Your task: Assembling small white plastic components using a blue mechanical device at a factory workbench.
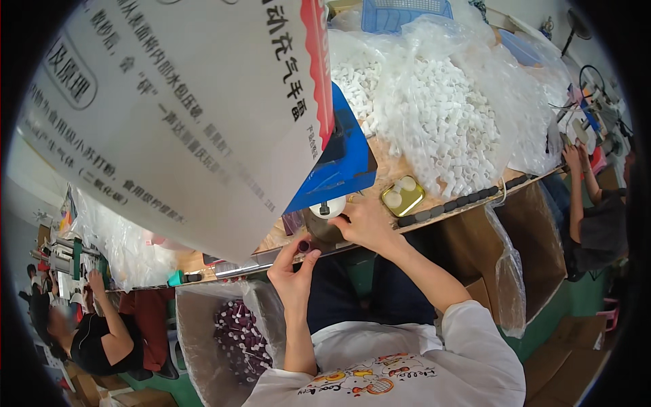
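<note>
My left hand [293, 270] pinches a small dark purple cap [303, 247] between thumb and fingers, its round hollow end facing up. To its right, at the table's edge, my right hand [369, 220] has its thumb and fingers curled at a white round piece [329, 205] beneath the metal stem of a blue press [346, 159]. What those fingers grip is hidden. Beside the right hand lies a shallow yellow-rimmed tin [403, 197] with whitish round pieces in it. More purple material [292, 222] shows just behind the left hand.
A large white printed sheet [156, 129] blocks the upper left. Clear plastic with a heap of small white caps [454, 115] covers the table's far right. A lined box of purple-and-white parts [242, 339] stands below left; an open carton [522, 251] stands right. Other people work on both sides.
</note>
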The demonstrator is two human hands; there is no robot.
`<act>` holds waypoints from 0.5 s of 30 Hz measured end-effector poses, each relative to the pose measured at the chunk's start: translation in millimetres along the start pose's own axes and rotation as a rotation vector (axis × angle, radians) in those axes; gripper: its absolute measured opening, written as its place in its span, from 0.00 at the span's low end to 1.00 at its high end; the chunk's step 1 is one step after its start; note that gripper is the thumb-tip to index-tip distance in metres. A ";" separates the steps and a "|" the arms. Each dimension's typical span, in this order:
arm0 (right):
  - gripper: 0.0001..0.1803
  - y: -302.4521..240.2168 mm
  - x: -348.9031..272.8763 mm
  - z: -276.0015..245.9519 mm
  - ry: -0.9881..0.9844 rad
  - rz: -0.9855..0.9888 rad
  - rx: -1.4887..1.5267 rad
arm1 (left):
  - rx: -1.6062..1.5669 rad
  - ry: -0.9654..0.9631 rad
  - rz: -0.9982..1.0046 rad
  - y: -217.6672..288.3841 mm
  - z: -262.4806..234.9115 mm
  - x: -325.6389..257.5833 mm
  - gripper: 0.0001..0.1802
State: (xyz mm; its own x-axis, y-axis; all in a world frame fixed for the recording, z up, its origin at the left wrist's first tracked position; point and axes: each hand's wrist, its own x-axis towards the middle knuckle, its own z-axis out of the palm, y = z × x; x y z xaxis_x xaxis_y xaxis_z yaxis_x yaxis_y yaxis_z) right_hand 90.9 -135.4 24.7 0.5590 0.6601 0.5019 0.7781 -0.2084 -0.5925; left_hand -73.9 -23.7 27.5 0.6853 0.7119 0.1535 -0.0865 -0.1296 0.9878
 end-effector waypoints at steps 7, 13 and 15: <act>0.05 9.2 1.9 -3.4 0.089 0.116 0.134 | -0.020 0.001 0.154 -2.1 24.8 39.4 0.19; 0.07 69.4 -15.4 -71.3 0.302 0.427 -0.388 | 0.323 -0.176 0.311 -17.0 37.0 56.7 0.15; 0.06 81.2 -21.4 -66.4 0.185 0.451 -0.353 | 0.268 -0.149 0.322 -26.4 33.1 56.3 0.14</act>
State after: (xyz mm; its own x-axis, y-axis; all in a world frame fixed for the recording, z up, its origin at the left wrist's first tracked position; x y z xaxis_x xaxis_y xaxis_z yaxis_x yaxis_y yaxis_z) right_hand 161.2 -214.4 7.7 0.8719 0.3211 0.3698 0.4833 -0.6864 -0.5434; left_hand -9.0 -3.0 9.2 0.7529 0.5010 0.4268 -0.1353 -0.5169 0.8453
